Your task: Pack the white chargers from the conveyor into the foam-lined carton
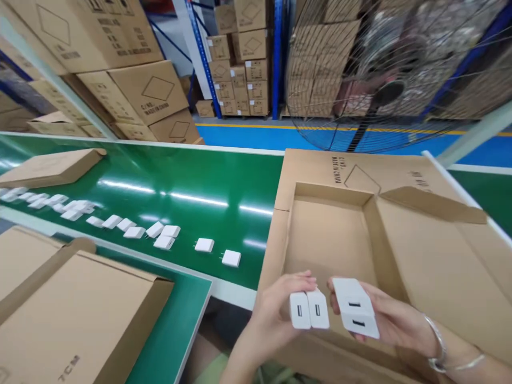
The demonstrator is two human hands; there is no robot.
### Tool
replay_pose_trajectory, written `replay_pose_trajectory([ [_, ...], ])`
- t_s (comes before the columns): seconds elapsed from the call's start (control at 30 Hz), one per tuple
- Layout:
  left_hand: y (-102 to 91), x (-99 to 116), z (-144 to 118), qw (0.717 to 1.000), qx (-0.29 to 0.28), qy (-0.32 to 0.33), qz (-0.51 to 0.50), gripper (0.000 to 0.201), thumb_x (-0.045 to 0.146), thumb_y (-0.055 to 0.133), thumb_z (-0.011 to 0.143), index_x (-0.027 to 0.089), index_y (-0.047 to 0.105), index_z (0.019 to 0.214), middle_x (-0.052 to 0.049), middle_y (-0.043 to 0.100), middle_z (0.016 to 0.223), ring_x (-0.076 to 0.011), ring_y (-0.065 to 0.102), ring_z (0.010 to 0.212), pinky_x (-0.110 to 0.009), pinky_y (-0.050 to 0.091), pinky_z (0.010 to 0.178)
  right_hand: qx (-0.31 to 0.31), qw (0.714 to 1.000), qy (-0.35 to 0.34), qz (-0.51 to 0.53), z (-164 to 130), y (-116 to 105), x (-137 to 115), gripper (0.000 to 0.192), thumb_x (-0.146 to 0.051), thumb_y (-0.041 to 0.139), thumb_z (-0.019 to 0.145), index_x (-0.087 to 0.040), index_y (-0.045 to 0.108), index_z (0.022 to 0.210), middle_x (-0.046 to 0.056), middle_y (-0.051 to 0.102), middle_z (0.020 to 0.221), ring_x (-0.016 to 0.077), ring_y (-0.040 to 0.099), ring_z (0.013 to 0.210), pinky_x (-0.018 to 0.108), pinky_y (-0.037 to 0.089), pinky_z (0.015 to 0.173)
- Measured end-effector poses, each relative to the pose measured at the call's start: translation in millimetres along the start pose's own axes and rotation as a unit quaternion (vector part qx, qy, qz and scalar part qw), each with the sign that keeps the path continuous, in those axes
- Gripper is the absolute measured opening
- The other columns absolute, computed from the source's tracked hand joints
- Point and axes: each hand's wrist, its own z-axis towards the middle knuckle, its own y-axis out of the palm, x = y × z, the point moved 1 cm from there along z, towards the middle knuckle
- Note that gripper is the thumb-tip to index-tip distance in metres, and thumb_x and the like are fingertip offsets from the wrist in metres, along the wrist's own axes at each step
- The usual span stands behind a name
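My left hand (272,312) grips two white USB chargers (309,310) side by side, their ports facing me. My right hand (394,320) holds two more white chargers (355,308), stacked one against the other. Both hands hover over the near edge of an open cardboard box (332,234) whose inside looks bare. A silver bracelet sits on my right wrist.
A green conveyor belt (180,181) carries a loose row of several white chargers (132,226) running leftward. Flat cardboard pieces (80,314) lie at lower left and far left. Stacked cartons, blue racks and a large wire-caged fan (380,80) stand behind.
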Motion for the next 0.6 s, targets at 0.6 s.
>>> replay_pose_trajectory([
  [0.6,12.0,37,56,0.742,-0.356,-0.061,0.565,0.041,0.014,0.062,0.068,0.015,0.049,0.107,-0.010,0.064,0.086,-0.0238,0.062,0.079,-0.033,0.043,0.068,0.242,0.786,0.016,-0.569,-13,-22,5,0.039,-0.048,0.058,0.073,-0.018,0.048,0.096,0.005,0.058,0.083,0.0185,0.054,0.075,0.030,0.046,0.066],
])
